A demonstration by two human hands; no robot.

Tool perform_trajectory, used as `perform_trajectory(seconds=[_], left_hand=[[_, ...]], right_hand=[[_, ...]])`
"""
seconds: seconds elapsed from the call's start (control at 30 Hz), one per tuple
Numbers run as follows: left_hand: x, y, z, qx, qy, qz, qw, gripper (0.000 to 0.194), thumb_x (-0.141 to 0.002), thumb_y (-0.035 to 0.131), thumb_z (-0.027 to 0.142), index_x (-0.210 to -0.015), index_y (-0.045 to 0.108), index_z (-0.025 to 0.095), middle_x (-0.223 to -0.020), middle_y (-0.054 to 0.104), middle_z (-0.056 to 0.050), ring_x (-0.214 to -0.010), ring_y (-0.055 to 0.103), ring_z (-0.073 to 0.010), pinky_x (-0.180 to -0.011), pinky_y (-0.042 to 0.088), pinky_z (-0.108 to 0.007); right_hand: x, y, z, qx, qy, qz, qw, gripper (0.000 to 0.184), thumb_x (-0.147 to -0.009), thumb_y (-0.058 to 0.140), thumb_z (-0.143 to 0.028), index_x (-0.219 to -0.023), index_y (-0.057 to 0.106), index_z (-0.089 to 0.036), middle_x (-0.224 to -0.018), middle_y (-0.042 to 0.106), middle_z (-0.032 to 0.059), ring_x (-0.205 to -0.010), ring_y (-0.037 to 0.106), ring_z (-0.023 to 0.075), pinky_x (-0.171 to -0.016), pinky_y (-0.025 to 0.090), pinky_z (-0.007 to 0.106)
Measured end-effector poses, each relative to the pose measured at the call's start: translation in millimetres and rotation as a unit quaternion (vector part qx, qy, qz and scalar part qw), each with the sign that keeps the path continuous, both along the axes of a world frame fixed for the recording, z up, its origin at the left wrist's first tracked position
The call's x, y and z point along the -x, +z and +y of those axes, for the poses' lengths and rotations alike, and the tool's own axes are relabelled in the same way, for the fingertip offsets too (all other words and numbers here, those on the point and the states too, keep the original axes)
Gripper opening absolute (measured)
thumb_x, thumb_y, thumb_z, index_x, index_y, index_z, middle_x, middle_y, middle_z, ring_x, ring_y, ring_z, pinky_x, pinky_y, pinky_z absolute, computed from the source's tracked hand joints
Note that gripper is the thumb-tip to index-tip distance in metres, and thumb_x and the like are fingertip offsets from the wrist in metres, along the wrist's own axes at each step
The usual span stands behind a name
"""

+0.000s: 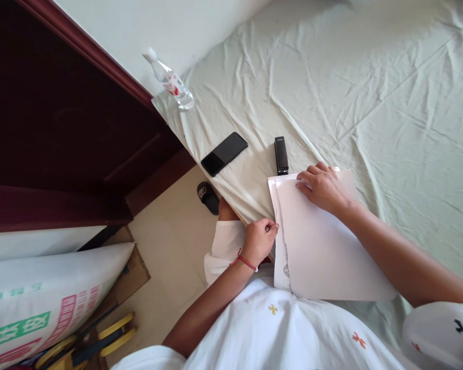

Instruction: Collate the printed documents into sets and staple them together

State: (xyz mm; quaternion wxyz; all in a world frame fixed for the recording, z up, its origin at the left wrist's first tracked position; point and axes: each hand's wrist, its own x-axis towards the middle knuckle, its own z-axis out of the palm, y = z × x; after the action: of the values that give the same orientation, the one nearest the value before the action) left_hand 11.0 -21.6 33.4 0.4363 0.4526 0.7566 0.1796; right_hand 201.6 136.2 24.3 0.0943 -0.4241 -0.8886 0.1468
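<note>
Has the hands apart, both at a stack of papers (332, 246). Curls the left hand (256, 240) against the stack's left edge, with a small dark bit between the fingers (too small to name); cannot tell whether pinching the sheets or merely touching them. Wears a red bracelet (246, 260) at that wrist. Lays the right hand (323, 187) on top, near the far edge, fingers loosely bent. Shows white, plain paper uppermost, a little uneven, with lower sheets peeping out beside the left hand and a round printed mark just nearer the body.

Left of the right hand, at the far paper edge, shows a black stapler (281, 154); beyond the left hand, a dark-screened phone (224, 153). Rests everything on wrinkled pale green cloth (409, 123), spread well past the right hand. Out left of the left hand, shows a black slipper (207, 198) on a pale floor (170, 252), then dark reddish wood (69, 113) and a white wall (200, 25).

Past the phone, farthest from the hands, has a clear bottle (173, 86) upright, white-capped, red-labelled. Far left of the left hand, shows a bulging white sack (100, 272), printed green and pink, contents hidden.
</note>
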Motion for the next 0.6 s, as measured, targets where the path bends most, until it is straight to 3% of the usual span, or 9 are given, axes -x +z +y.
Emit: perform_trajectory(seconds=[0.13, 0.37, 0.6], left_hand=[[-0.2, -1.8, -2.4, -0.003, -0.001, -0.011, 1.000, 0.019, -0.092, 0.065, 0.026, -0.080, 0.074, 0.014, -0.075, 0.072, -0.003, -0.068, 0.060, -0.0134, -0.069, 0.039, -0.025], [-1.5, -2.2, -3.9, -0.019, -0.006, -0.007, 1.000, 0.030, -0.097, 0.057, 0.033, -0.080, 0.072, 0.014, -0.073, 0.071, -0.005, -0.068, 0.060, -0.0151, -0.070, 0.039, -0.026], [-1.4, -2.7, -5.9, -0.019, -0.017, 0.000, 1.000, 0.031, -0.097, 0.054, 0.034, -0.082, 0.072, 0.015, -0.077, 0.073, -0.006, -0.069, 0.060, -0.0155, -0.069, 0.038, -0.027]], right_hand=[[-1.2, 1.9, 3.6, 0.000, 0.009, 0.015, 1.000, 0.026, -0.102, 0.050, -0.028, -0.093, 0.073, -0.021, -0.103, 0.073, 0.0116, -0.103, 0.053, 0.0307, -0.083, 0.034, 0.043], [1.2, 7.1, 8.0, 0.002, 0.084, 0.032, 0.996, 0.030, -0.105, 0.043, -0.022, -0.085, 0.067, -0.022, -0.087, 0.073, 0.0062, -0.099, 0.056, 0.0260, -0.087, 0.031, 0.041], [12.9, 6.3, 12.9, -0.020, 0.113, 0.014, 0.993, 0.033, -0.106, 0.043, -0.024, -0.086, 0.069, -0.023, -0.096, 0.076, 0.0075, -0.106, 0.055, 0.0275, -0.090, 0.032, 0.042]])
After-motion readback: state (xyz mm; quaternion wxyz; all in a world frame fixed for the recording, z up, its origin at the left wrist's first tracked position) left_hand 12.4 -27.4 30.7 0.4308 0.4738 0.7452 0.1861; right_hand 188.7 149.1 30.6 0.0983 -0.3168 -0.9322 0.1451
